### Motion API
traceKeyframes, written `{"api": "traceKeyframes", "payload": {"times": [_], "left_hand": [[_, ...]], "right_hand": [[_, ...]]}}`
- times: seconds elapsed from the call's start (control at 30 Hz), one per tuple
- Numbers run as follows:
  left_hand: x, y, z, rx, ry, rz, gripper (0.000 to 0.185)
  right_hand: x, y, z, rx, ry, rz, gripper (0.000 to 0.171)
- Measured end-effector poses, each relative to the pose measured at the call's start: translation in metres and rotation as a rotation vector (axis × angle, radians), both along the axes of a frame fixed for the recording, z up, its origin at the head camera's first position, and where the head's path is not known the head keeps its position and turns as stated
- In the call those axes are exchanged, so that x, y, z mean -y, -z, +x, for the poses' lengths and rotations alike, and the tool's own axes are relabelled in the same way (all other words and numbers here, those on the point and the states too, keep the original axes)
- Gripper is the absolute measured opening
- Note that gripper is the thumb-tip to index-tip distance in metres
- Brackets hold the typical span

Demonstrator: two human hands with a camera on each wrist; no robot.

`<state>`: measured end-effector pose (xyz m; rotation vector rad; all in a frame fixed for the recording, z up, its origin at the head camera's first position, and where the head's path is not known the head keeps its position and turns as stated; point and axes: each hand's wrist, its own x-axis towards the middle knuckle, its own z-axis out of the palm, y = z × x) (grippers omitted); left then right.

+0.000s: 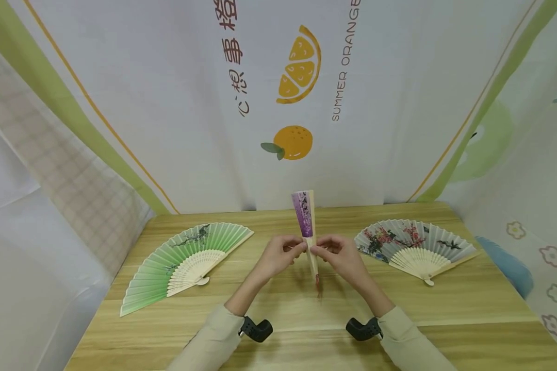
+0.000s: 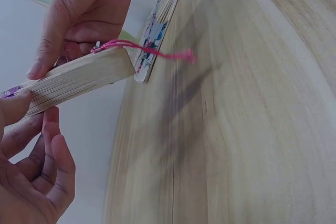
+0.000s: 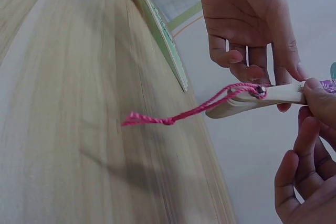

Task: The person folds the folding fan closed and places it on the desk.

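Two open fans (image 1: 185,260), wooden table (image 1: 469,309), orange-print backdrop (image 1: 167,103)

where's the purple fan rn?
Head view, centre: the closed purple fan is held upright above the table by both hands, between the green fan and grey fan.

"SUMMER ORANGE" in brown capitals, plus brown Chinese characters, on the white backdrop curtain (image 1: 278,93).

Staged booth: printed curtain (image 1: 278,103) behind wooden table (image 1: 306,330).
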<state>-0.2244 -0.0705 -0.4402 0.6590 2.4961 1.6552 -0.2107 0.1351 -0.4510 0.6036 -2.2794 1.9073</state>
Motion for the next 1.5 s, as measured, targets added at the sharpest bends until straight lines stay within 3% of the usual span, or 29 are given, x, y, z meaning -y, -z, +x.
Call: {"api": "traceKeyframes", "payload": {"times": [0.2, 0.57, 0.8, 1.17, 1.5], "left_hand": [[-0.001, -0.001, 0.0, 0.011, -0.004, 0.005, 0.019], [-0.001, -0.001, 0.002, 0.03, 0.002, 0.01, 0.022], [-0.001, -0.001, 0.003, 0.036, -0.047, 0.008, 0.019], [0.001, 0.002, 0.005, 0.023, -0.077, 0.019, 0.015], [0.006, 0.013, 0.008, 0.044, -0.076, -0.039, 0.014]], "right_hand": [[-0.004, 0.008, -0.004, -0.027, 0.011, -0.008, 0.009], [-0.007, 0.008, -0.003, -0.095, -0.029, 0.04, 0.008], [-0.005, 0.008, -0.002, -0.123, 0.0, 0.051, 0.007], [-0.002, 0.008, -0.001, -0.078, -0.021, 0.08, 0.008], [0.003, 0.022, -0.003, 0.106, -0.021, 0.08, 0.012]]}}
